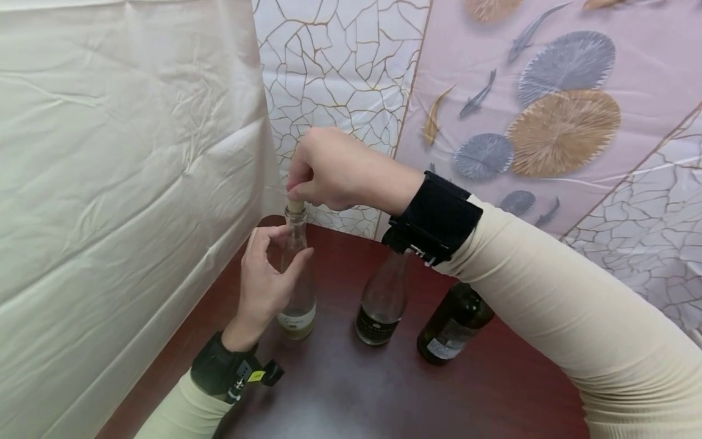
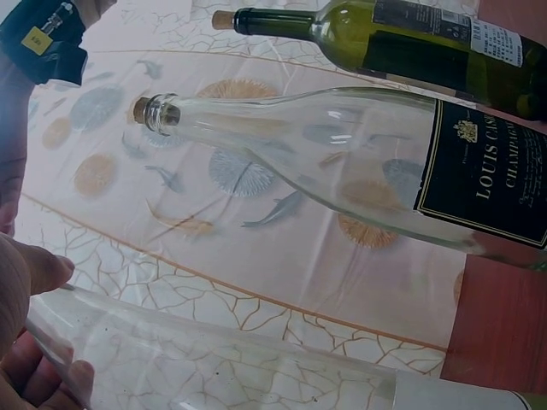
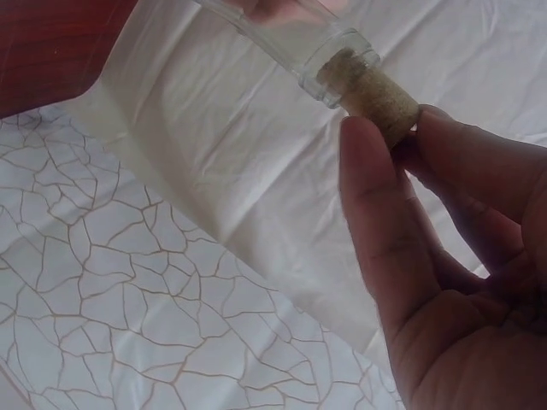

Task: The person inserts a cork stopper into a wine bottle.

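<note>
At the left of the table stands a clear glass bottle (image 1: 298, 292) with a pale label near its base. My left hand (image 1: 265, 274) holds it at the neck, thumb on one side and fingers on the other. Above, my right hand (image 1: 329, 171) pinches a cork (image 3: 380, 102) between thumb and fingers. In the right wrist view the cork's inner end sits inside the bottle's mouth, and its outer part sticks out. The left wrist view shows my left thumb (image 2: 38, 266) along the clear neck, with fingertips seen behind the glass.
A clear champagne bottle (image 1: 378, 299) with a black label stands in the middle, a cork (image 2: 138, 111) in its mouth. To its right is a dark green bottle (image 1: 455, 323), also corked (image 2: 223, 20). They stand on a reddish-brown table (image 1: 351, 390) beside a cream cloth (image 1: 137, 183).
</note>
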`<action>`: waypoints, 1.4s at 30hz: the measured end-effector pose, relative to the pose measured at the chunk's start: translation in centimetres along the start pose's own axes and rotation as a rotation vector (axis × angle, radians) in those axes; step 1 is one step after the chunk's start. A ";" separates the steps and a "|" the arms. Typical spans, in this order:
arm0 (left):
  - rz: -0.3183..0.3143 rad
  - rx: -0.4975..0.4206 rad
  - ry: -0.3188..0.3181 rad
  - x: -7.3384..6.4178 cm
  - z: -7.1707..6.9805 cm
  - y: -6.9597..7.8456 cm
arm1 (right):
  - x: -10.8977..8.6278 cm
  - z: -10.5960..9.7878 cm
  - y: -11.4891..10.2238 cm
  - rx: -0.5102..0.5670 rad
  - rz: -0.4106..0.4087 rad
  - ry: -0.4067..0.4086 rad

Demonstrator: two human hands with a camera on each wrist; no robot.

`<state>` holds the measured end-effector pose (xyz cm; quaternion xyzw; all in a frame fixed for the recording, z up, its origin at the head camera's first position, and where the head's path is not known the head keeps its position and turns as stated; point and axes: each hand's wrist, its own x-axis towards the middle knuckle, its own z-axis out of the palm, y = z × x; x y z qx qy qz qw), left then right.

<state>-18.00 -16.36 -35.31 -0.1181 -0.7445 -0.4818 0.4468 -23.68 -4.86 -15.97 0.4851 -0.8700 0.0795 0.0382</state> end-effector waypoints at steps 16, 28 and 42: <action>-0.006 -0.008 -0.015 0.0 -0.1 0.6 | -1.0 1.0 0.8 0.110 0.062 0.067; -0.014 -0.007 -0.012 -0.8 0.1 -0.4 | -1.3 1.6 0.4 0.097 0.075 0.073; -0.078 0.131 -0.113 -0.5 -0.7 -3.8 | -5.2 4.4 1.8 -0.001 -0.214 0.699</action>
